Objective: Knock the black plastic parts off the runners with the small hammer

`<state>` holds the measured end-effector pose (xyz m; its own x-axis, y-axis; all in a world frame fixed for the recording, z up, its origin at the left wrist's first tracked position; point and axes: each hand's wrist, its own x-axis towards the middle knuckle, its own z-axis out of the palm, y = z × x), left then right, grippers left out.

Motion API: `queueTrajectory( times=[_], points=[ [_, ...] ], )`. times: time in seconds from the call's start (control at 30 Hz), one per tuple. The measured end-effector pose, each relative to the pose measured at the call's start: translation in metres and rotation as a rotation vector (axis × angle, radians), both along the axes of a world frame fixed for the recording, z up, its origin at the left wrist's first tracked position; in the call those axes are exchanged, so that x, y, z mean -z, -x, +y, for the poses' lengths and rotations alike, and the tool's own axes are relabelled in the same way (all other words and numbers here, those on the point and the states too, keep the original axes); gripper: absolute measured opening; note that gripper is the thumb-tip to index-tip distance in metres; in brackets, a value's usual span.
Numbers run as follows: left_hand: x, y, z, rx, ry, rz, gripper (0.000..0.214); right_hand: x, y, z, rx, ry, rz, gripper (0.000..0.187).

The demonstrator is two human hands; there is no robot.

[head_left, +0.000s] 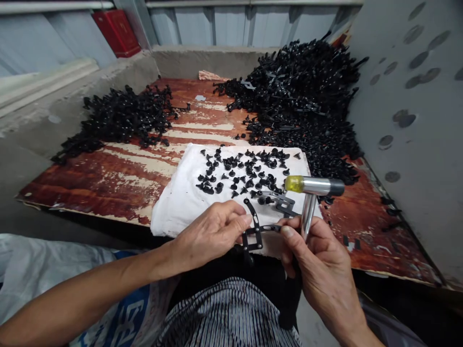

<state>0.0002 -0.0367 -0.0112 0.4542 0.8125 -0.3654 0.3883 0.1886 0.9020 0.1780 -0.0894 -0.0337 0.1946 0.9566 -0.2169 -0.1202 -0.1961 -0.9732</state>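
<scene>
My left hand pinches a black hinged linkage between thumb and fingers, above the near edge of a white cloth. My right hand is closed around the handle of a small two-faced mallet, which has a yellow face and a black one. The right thumb and forefinger also grip the tip of the linkage's right arm. Another, greyer linkage lies on the cloth behind the mallet. Many small black knob-like pieces are scattered over the cloth.
A tall heap of black parts fills the back right of the worn red-brown board. A smaller heap lies at the left. A grey panel stands on the right; a red box sits at the back left.
</scene>
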Motion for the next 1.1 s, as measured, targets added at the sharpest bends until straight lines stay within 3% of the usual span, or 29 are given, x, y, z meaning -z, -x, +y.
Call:
queueTrajectory(
  times=[0.1,0.37,0.6,0.87,1.1],
  points=[
    [-0.001,-0.005,0.001,0.1,-0.005,-0.008,0.029,0.001,-0.002,0.0,-0.036,0.023,0.001,0.04],
    [-0.018,-0.017,0.023,0.036,0.26,0.029,0.021,-0.006,-0.018,0.008,-0.197,-0.02,-0.077,0.044],
    [-0.013,-0.015,0.039,0.093,0.273,-0.06,0.02,-0.016,-0.026,0.023,-0.268,-0.034,-0.146,0.04],
    [-0.014,-0.013,0.05,0.185,0.315,-0.097,0.023,-0.009,-0.03,0.013,-0.185,-0.095,-0.018,0.028],
    [-0.013,-0.015,0.052,0.185,0.313,-0.057,0.022,0.005,-0.031,-0.003,-0.112,-0.096,0.116,0.016]
  ],
)
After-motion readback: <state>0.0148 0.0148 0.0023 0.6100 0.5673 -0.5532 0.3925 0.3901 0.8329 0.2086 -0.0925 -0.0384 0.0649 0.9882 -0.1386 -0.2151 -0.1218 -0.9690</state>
